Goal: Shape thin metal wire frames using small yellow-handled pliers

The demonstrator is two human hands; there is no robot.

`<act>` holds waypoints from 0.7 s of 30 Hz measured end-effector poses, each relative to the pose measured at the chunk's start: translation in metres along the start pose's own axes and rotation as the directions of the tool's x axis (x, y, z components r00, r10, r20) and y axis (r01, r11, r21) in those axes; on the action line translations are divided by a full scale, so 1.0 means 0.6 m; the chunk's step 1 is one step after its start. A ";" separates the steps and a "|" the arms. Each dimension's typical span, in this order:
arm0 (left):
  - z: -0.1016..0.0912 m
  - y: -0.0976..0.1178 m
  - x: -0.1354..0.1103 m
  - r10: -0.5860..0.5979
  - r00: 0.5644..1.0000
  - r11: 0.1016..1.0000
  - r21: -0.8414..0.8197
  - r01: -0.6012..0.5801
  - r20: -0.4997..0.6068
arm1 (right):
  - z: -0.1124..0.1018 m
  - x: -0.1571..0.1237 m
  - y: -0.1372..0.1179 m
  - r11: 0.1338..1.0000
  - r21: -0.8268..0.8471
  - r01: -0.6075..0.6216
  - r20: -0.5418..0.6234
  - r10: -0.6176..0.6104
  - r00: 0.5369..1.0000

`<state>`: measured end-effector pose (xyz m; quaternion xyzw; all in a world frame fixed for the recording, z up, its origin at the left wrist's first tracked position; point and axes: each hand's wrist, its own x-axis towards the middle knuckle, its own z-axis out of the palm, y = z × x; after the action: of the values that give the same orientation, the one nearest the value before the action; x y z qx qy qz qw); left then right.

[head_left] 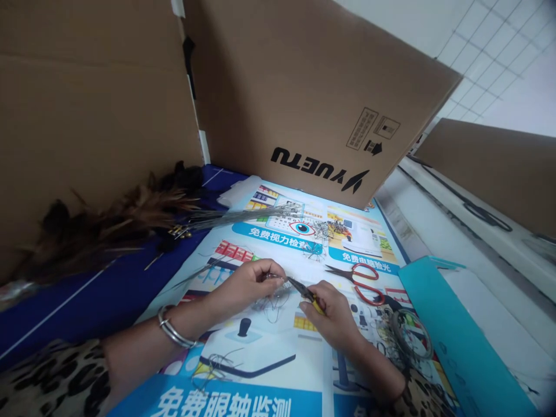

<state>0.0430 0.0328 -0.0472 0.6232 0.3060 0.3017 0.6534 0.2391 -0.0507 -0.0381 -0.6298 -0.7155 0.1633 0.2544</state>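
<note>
My left hand (256,285) is closed in a pinch on thin wire (274,302), whose loose loops hang below the fingers. Pliers with yellow handles (309,294) are gripped in my right hand (333,315). Their dark jaws point left and meet the wire at my left fingertips; whether they touch it I cannot tell. Just beyond my right hand lie scissors with red handles (367,284), blades pointing left. Nearer to me, a small tangle of wire pieces (217,366) rests on the printed poster sheet (260,397).
Cardboard panels (260,75) wall off the back and left. A bundle of straight wires (243,216) and small wire bits (330,229) lie farther back. Brown feathers (130,214) fill the left side. Right are a wire coil (410,336) and a teal box (460,330).
</note>
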 end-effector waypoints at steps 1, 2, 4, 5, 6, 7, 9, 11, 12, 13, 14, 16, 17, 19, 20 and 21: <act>0.000 -0.001 0.000 0.001 1.000 1.000 -0.001 -0.001 0.000 | 0.001 0.000 0.001 1.000 -0.003 0.001 -0.004 -0.001 1.000; 0.000 -0.002 0.000 -0.002 1.000 1.000 0.000 0.002 0.002 | 0.002 -0.001 0.001 1.000 -0.007 0.003 -0.009 -0.003 1.000; 0.000 -0.002 0.000 -0.008 1.000 1.000 0.000 0.008 0.007 | 0.003 -0.001 0.002 1.000 -0.020 0.013 -0.017 -0.013 1.000; 0.000 -0.002 -0.001 -0.011 1.000 1.000 0.000 0.011 0.009 | 0.003 -0.001 0.002 0.999 -0.028 0.018 -0.021 -0.019 1.000; 0.001 -0.001 -0.001 -0.011 1.000 1.000 0.001 0.011 0.010 | 0.004 -0.002 0.002 0.999 -0.036 0.023 -0.024 -0.024 0.999; 0.001 -0.001 -0.001 -0.012 1.000 1.000 0.003 0.011 0.011 | 0.004 -0.002 0.002 0.999 -0.043 0.029 -0.027 -0.031 0.999; 0.002 0.000 -0.002 -0.011 1.000 1.000 0.016 0.011 0.007 | 0.006 -0.003 0.003 0.997 -0.058 0.045 -0.034 -0.047 0.998; 0.002 0.000 -0.002 -0.003 1.000 0.999 0.043 0.003 -0.001 | 0.007 -0.004 0.005 0.995 -0.077 0.059 -0.041 -0.062 0.997; 0.003 0.001 -0.002 0.003 1.000 0.998 0.059 -0.003 -0.008 | 0.008 -0.005 0.006 0.994 -0.088 0.065 -0.044 -0.069 0.997; 0.003 0.001 -0.002 0.013 1.000 0.997 0.076 -0.012 -0.015 | 0.009 -0.005 0.007 0.993 -0.098 0.072 -0.048 -0.077 0.996; 0.003 0.001 -0.003 0.025 0.999 0.995 0.098 -0.022 -0.023 | 0.010 -0.006 0.008 0.991 -0.108 0.080 -0.052 -0.086 0.995; 0.003 0.002 -0.004 0.055 0.998 0.988 0.150 -0.048 -0.040 | 0.012 -0.007 0.010 0.988 -0.125 0.093 -0.062 -0.102 0.993; 0.003 0.002 -0.004 0.071 0.996 0.981 0.182 -0.061 -0.046 | 0.013 -0.007 0.011 0.986 -0.135 0.098 -0.067 -0.108 0.992; 0.004 0.003 -0.005 0.105 0.993 0.966 0.243 -0.087 -0.061 | 0.013 -0.008 0.011 0.982 -0.162 0.102 -0.079 -0.116 0.990; 0.004 0.004 -0.005 0.119 0.991 0.959 0.267 -0.097 -0.067 | 0.013 -0.008 0.010 0.979 -0.177 0.101 -0.083 -0.117 0.990; 0.005 0.004 -0.005 0.129 0.989 0.953 0.285 -0.103 -0.071 | 0.013 -0.009 0.009 0.977 -0.190 0.099 -0.087 -0.117 0.989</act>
<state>0.0433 0.0286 -0.0446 0.7123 0.3372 0.3206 0.5254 0.2396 -0.0542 -0.0485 -0.6181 -0.7475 0.0512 0.2379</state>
